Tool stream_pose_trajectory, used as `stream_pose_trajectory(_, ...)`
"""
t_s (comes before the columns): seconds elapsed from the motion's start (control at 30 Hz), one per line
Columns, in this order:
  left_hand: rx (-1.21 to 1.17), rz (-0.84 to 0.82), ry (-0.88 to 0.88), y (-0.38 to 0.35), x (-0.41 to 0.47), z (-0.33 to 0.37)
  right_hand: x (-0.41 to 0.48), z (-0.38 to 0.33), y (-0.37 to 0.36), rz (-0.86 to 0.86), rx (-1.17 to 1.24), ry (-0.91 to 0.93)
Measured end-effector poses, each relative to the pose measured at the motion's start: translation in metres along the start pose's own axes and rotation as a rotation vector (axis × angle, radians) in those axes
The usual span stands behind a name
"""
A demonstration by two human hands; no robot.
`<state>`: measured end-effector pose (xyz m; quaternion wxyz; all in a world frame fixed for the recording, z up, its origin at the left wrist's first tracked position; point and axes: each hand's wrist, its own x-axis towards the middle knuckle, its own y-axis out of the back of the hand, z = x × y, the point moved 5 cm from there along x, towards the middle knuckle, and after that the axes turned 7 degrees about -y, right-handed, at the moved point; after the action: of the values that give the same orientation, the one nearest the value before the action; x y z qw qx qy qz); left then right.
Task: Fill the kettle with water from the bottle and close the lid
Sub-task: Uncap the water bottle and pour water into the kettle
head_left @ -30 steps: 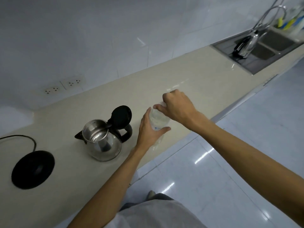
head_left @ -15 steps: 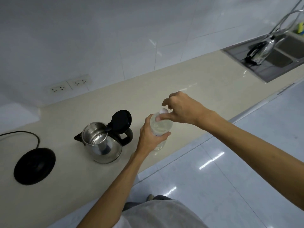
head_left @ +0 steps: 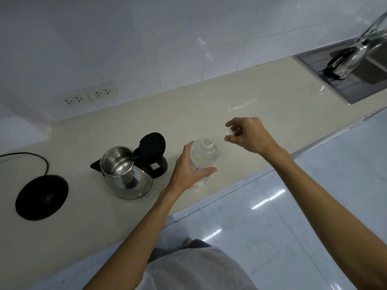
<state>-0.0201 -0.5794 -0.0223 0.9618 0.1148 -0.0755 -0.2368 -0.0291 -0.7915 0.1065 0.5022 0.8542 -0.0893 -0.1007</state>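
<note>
**Item: bottle, uncapped, awaiting pour**

We are lifting the cap (head_left: 228,132) clear of the neck, where it sat 0.5 s ago; pouring can likely begin. Our right hand (head_left: 248,133) is pinching the cap; our left hand (head_left: 188,170) is wrapping the bottle (head_left: 204,156), which is standing on the counter (head_left: 209,105) just right of the kettle (head_left: 127,174). Long axis vertical, mouth pointing up. Kettle lid (head_left: 151,144) is standing open.

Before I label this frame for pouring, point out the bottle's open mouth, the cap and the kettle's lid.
bottle (head_left: 206,141), head view, on its open mouth.
cap (head_left: 228,132), head view, on its white side, pinched in the right hand.
kettle lid (head_left: 152,145), head view, on its black underside, flipped up.
</note>
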Motion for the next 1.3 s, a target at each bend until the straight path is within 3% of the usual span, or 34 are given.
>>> stream_pose_trajectory(0.1, 0.005, -0.014, 0.031, 0.0, -0.003, -0.011, -0.018, 0.051, -0.079, -0.228, -0.065, -0.251)
stream_pose_trajectory(0.2, 0.018, -0.033, 0.076, -0.002, -0.009, -0.025, -0.046, 0.073, -0.144, -0.418, -0.117, -0.341)
stream_pose_trajectory(0.27, 0.035, -0.04, 0.101, -0.001, -0.014, -0.035, -0.059, 0.077, -0.168, -0.456, -0.157, -0.348)
stream_pose_trajectory(0.57, 0.123, -0.091, 0.182, 0.007, -0.03, -0.07, -0.062, 0.073, -0.169, -0.366, -0.114, -0.274)
stream_pose_trajectory(0.67, 0.137, -0.102, 0.195, 0.006, -0.03, -0.077, -0.059, 0.07, -0.135, -0.17, 0.375, -0.334)
stream_pose_trajectory(0.73, 0.143, -0.106, 0.209, 0.004, -0.029, -0.078, -0.06, 0.066, -0.115, -0.183, 0.73, -0.278)
stream_pose_trajectory(0.77, 0.146, -0.111, 0.216, 0.002, -0.028, -0.078, -0.06, 0.062, -0.11, -0.227, 0.798, -0.227)
stream_pose_trajectory(0.97, 0.095, -0.115, 0.249, -0.012, -0.017, -0.073, -0.044, 0.019, -0.119, -0.225, 0.764, -0.02)
stream_pose_trajectory(1.3, 0.129, -0.061, 0.27, -0.008, -0.023, -0.058, -0.053, -0.005, -0.126, -0.045, 0.74, -0.014)
